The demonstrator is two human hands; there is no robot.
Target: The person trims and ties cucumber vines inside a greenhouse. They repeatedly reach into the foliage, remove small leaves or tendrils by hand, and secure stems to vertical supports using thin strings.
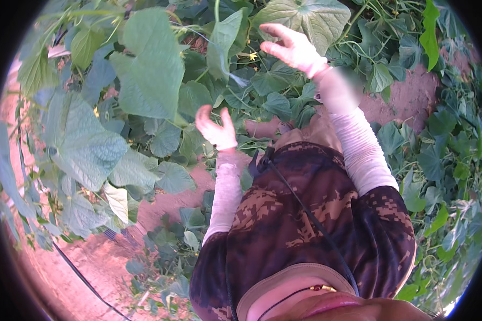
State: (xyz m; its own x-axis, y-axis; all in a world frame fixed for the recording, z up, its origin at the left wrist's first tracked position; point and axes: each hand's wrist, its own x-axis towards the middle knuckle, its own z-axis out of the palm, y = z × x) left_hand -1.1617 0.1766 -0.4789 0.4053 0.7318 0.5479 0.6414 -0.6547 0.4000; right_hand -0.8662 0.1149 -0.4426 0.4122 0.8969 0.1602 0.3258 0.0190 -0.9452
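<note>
My left hand (217, 129), in a pale glove, is raised among cucumber vine leaves. Its fingers are apart and blurred, with nothing visible in them. Farther forward and to the right, my right hand (291, 47) reaches beside a broad, pale cucumber leaf (305, 18), thumb and fingers spread around no visible object. A small yellow flower (252, 56) shows just left of it. Between the hands, a thin whitish-blue string (237, 79) trails over the foliage. One large cucumber leaf (150, 70) stands up in front and to the left of my left hand.
Dense vines (429, 160) flank my right side. Bare reddish soil (405, 96) shows between plants. At the lower left, a black hose or cable (84, 277) runs over the sandy ground (100, 257). A dark cord (305, 206) crosses my camouflage shirt (273, 224).
</note>
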